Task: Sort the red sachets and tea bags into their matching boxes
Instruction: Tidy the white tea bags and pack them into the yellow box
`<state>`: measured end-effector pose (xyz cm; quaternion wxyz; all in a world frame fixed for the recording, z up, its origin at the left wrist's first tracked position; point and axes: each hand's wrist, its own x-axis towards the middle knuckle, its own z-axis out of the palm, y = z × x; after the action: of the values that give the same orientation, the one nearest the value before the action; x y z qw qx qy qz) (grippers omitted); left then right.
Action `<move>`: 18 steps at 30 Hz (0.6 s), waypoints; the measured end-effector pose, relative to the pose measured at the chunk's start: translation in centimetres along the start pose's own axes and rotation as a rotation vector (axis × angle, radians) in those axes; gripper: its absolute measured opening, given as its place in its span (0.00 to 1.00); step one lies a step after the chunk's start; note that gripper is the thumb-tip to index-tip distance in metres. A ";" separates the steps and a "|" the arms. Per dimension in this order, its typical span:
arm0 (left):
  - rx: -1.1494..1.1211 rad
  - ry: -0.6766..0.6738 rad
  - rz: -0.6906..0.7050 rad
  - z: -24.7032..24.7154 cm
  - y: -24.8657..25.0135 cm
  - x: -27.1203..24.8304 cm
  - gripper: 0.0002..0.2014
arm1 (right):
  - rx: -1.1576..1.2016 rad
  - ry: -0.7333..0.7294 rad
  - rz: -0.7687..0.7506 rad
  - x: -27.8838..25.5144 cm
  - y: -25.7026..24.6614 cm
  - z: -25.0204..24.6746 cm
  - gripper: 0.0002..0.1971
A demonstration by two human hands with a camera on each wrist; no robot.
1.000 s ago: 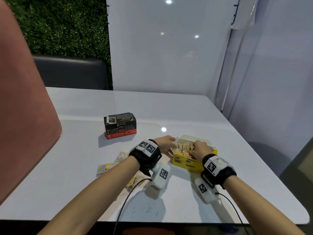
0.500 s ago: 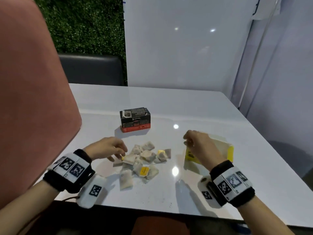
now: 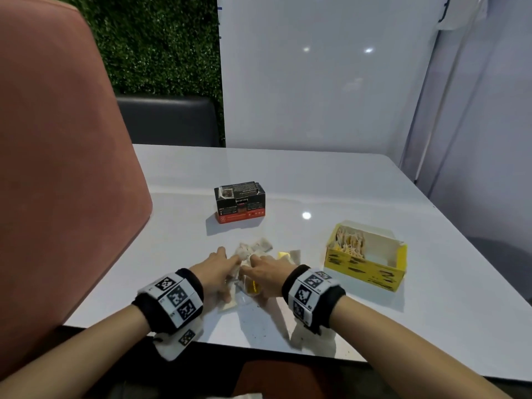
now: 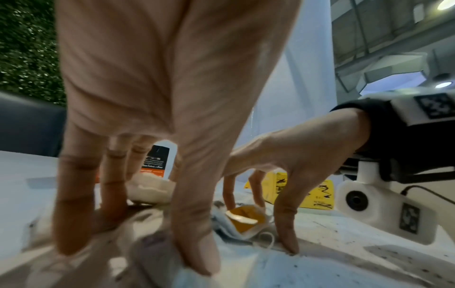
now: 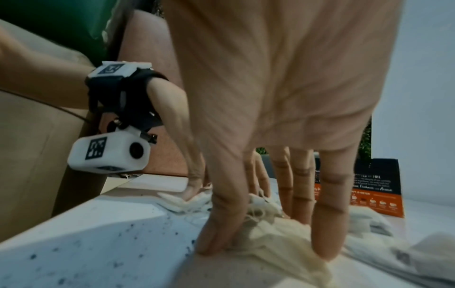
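A pile of pale tea bags with yellow tags lies on the white table in front of me. My left hand and right hand both rest on it side by side, fingers extended down. In the left wrist view the left hand presses its fingertips into the tea bags. In the right wrist view the right hand presses on the tea bags too. The yellow box, open and partly filled with tea bags, stands to the right. The black and red box stands behind the pile.
A pink chair back rises close on the left. A dark seat and a white wall panel stand behind the table. The table's front edge runs just behind my wrists. Dark specks dot the tabletop near it.
A second ago both hands were at the yellow box. The left hand reached the pile first, then the right hand left the box and came down on the tea bags.
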<state>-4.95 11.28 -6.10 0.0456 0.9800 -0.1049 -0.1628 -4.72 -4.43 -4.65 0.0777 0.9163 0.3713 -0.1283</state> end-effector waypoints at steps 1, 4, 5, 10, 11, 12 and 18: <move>-0.025 0.021 -0.005 -0.1 -0.1 0.1 0.28 | -0.008 0.016 -0.002 0.1 0.0 0.0 0.24; -0.065 0.084 -0.022 -0.4 -0.2 0.4 0.19 | 0.050 0.022 0.020 0.3 0.6 0.5 0.18; -0.077 0.100 -0.022 -0.4 -0.2 0.4 0.17 | 0.084 0.018 0.029 0.2 0.9 0.6 0.18; -0.299 0.224 0.011 -1.0 -0.3 0.9 0.11 | 0.410 0.077 0.170 -1.1 3.5 0.5 0.14; -0.385 0.273 0.015 -1.4 -0.3 0.8 0.09 | 0.539 0.100 0.217 -1.7 4.3 0.4 0.14; -0.480 0.325 0.021 -1.8 -0.4 0.8 0.07 | 0.680 0.138 0.251 -2.4 5.2 0.3 0.13; -1.237 0.411 0.142 -3.4 1.5 0.8 0.06 | 1.748 0.496 0.221 -6.3 5.6 0.4 0.13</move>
<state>-3.35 9.86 -2.99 0.6305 0.7748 -0.0454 0.0007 -5.24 -12.63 -2.98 -0.7137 0.6806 0.0581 -0.1550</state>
